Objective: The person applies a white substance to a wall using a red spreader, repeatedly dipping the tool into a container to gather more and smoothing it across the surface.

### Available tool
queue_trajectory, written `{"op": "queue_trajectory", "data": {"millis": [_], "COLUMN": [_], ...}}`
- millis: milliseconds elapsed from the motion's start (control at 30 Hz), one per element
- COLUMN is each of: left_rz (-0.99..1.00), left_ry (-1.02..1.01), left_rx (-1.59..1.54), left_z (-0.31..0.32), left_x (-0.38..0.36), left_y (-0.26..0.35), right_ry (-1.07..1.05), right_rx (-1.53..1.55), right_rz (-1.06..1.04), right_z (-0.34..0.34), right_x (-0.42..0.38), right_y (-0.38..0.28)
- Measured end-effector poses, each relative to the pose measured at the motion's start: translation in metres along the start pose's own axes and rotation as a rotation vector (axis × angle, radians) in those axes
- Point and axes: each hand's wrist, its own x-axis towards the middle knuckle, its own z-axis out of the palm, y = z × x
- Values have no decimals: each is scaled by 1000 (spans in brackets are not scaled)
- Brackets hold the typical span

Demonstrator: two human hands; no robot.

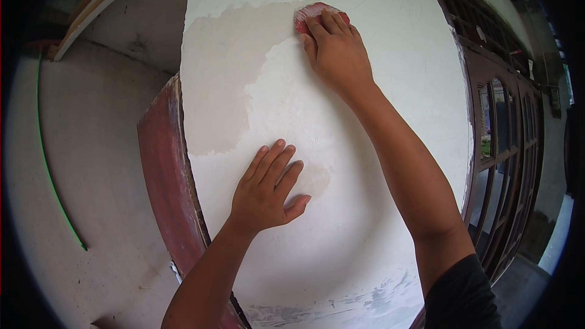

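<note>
My right hand [337, 55] presses a piece of red sandpaper [314, 11], dusted with white, flat against the upper part of a white wall panel [402, 36]. Its fingers lie over the sandpaper, hiding part of it. Lower and to the left, my left hand [266, 192] rests on the same surface with fingers spread, holding nothing. A beige-grey patch [222, 79] with ragged edges covers the upper left of the panel and reaches the sandpaper. Beside my left hand is a smaller, fainter beige patch [318, 180].
Along the panel's left side stands a worn red board [167, 164] with a rough edge. A green strip [49, 170] hangs on the grey wall farther left. To the right are dark wooden door frames with glass panes [499, 116]. Grey smears [359, 298] mark the panel's bottom.
</note>
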Motion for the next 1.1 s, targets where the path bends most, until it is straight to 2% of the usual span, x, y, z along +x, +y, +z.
{"op": "queue_trajectory", "data": {"millis": [200,433,500,633,700,933,1100], "left_rz": [8,4,-1,7,12,10,14], "left_ry": [10,7,7,3,9,6,10], "left_rx": [1,12,6,-31,-30,-30,-36], "left_z": [1,1,1,1,1,0,0], "left_x": [0,-1,-1,-1,-1,0,0], "left_y": [-1,-1,-1,-1,-1,-1,-2], "right_ry": [23,-5,78,73,-11,-67,17], "right_rx": [36,30,59,48,49,36,55], "right_rz": [16,48,53,20,23,43,36], "right_z": [15,-3,-6,7,11,-16,-8], "right_x": [17,-10,-9,5,2,-37,-16], "right_y": [0,-8,-6,1,2,-3,8]}}
